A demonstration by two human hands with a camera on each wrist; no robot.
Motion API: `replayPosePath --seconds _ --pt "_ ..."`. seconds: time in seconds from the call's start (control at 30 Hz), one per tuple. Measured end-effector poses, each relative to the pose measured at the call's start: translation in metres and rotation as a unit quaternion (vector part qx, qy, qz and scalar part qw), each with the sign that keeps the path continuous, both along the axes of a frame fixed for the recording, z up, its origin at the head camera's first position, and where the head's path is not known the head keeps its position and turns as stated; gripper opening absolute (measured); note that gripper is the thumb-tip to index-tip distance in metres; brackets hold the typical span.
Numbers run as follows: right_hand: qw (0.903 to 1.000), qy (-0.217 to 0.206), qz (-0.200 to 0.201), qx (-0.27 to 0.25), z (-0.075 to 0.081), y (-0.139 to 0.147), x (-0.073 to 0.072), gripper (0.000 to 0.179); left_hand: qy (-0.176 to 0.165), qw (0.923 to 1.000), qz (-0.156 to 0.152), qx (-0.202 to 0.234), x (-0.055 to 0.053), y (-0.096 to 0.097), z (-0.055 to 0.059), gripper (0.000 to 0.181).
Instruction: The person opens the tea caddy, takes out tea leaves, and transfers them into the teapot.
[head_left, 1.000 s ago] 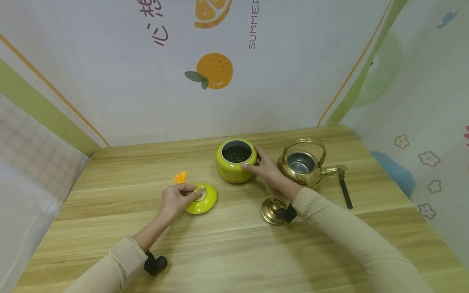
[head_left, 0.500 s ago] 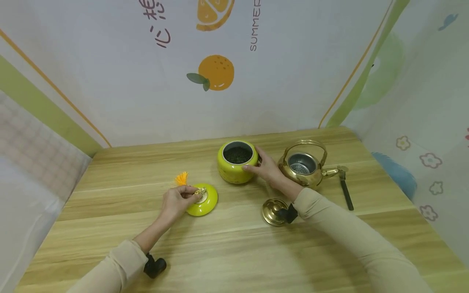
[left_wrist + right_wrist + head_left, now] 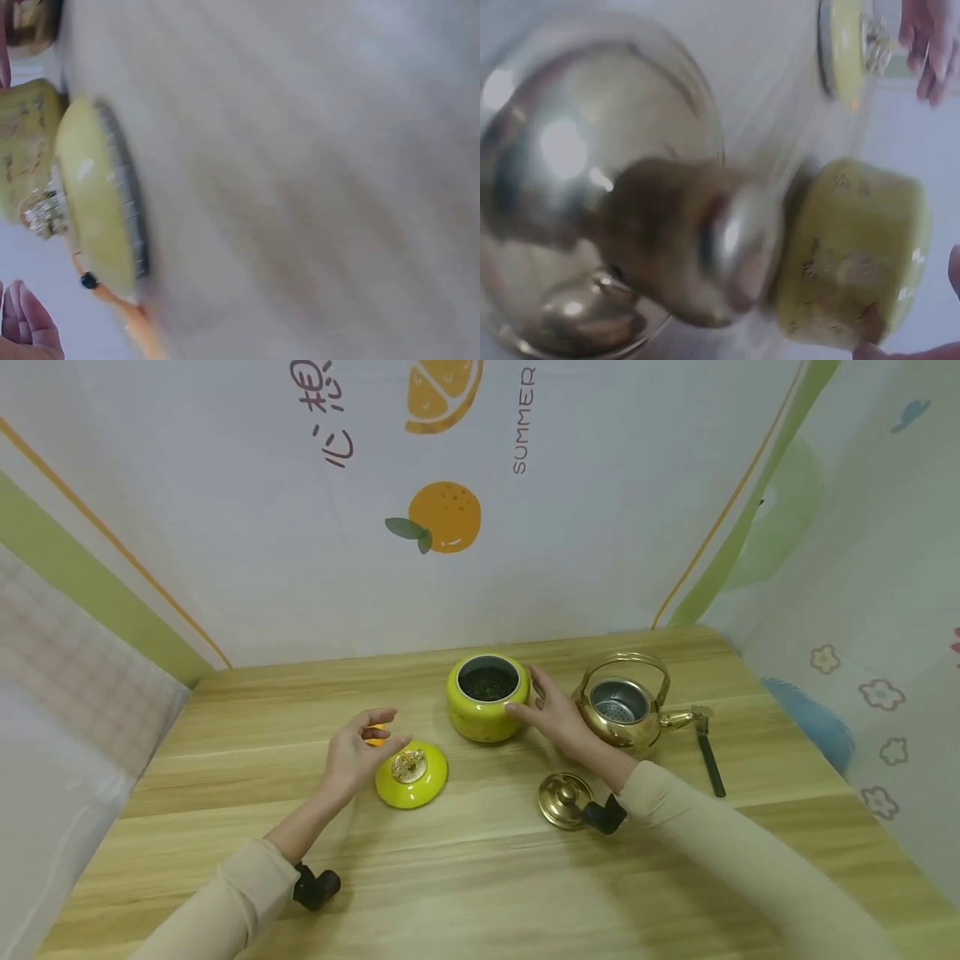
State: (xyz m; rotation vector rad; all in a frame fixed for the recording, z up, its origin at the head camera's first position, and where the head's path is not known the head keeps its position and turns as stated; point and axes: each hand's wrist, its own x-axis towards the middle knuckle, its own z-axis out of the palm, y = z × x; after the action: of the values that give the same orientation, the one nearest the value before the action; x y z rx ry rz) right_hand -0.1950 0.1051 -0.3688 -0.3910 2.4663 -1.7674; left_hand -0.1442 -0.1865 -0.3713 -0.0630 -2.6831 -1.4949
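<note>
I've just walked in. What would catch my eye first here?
Probably the bright yellow jar at the middle of the table, open on dark contents, the right hand by its side. Next, the matching yellow lid with its ornate gold knob, beside the left hand. Then the shiny gold-coloured teapot, uncovered, right of the jar; its likely lid looms large in the right wrist view.

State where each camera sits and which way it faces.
Head: on the head, facing forward and down at the table; left hand, right hand and sleeves show.
Left wrist: on that wrist, facing the yellow lid; left hand partly at lower left.
Right wrist: on that wrist, facing brass lid and yellow jar; right hand partly at lower right, left hand at top right.
Both wrist views share the yellow lid.
</note>
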Motion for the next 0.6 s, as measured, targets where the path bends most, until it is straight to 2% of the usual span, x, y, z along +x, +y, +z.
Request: replayPosePath --seconds 0.2,0.37,0.4,0.5,0.6 --pt "0.9983 0.058 -0.006 0.005 0.01 0.009 0.029 0.066 0.005 0.9996 -0.02 0.017 -0.018 0.007 0.012 0.053" --pt "0.9952 0.091 -0.033 -0.017 0.016 0.024 0.052 0.051 0.015 0.9972 -0.057 0.047 -0.032 0.016 0.016 0.057" --pt "0.9942 0.099 -0.04 -0.018 0.016 0.028 0.056 0.048 0.019 0.9965 -0.065 0.05 -0.034 0.018 0.016 0.058" --pt "0.9883 0.138 -0.059 -0.027 0.014 0.045 0.065 0.04 0.018 0.9947 -0.086 0.054 -0.033 0.029 0.028 0.059" --pt "0.9804 0.175 -0.084 -0.033 0.012 0.065 0.075 0.032 0.01 0.993 -0.103 0.056 -0.039 0.037 0.029 0.063"
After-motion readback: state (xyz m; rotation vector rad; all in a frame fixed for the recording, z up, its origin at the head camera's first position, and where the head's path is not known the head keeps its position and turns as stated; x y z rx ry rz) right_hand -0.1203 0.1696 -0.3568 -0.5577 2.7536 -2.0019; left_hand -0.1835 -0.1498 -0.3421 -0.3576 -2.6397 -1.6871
